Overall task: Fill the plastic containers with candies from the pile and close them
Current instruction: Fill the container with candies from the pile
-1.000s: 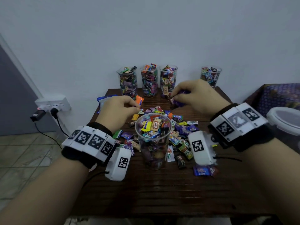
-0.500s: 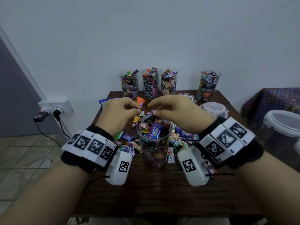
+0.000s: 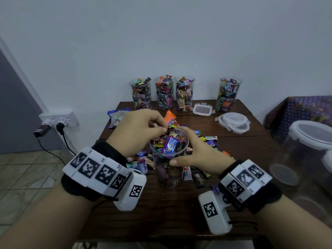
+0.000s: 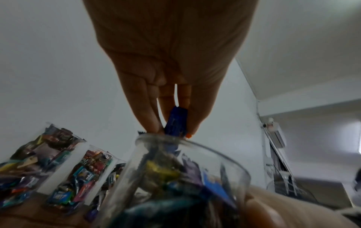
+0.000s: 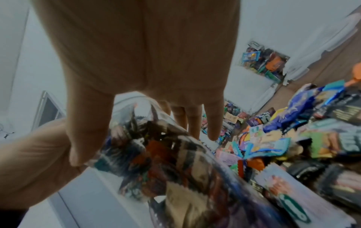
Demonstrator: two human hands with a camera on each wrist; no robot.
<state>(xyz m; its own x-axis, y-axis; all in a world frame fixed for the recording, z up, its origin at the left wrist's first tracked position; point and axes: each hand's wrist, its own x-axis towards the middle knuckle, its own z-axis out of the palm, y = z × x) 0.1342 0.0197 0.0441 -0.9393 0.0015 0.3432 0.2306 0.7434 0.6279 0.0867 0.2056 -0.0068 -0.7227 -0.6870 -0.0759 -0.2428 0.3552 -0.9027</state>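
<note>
Container (image 3: 168, 159) stands upright mid-surface, nearly full; left hand (image 3: 138, 130) pinches a blue candy (image 4: 175, 121) directly above its rim, right hand (image 3: 195, 155) curled around its wall, steadying it

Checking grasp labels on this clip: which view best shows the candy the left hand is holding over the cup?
The left wrist view: the blue candy sits pinched between the left hand's fingertips, just above the cup rim. In the head view the left hand hides it. The right wrist view shows only the right hand around the cup.
</note>
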